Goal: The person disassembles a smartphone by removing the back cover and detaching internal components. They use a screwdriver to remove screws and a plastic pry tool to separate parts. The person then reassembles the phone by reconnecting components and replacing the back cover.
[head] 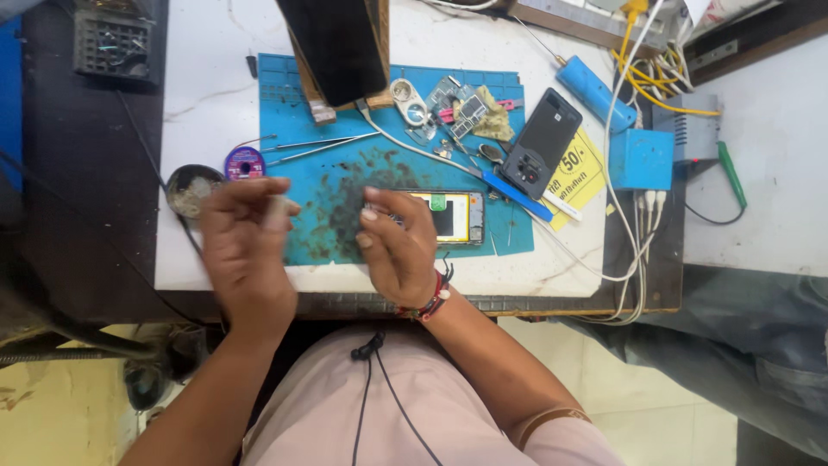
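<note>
The opened rectangular phone with yellow innards (444, 217) is pinned under the right hand (398, 246) fingertips; a small pale object, blurred, is pinched in the left hand (246, 246) beside it. Steady pressure is advised.

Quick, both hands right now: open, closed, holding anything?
Left hand: closed on a small pale object, blurred, kind unclear.
Right hand: fingers curled, resting on the end of the opened phone; grip cannot be told.
</note>
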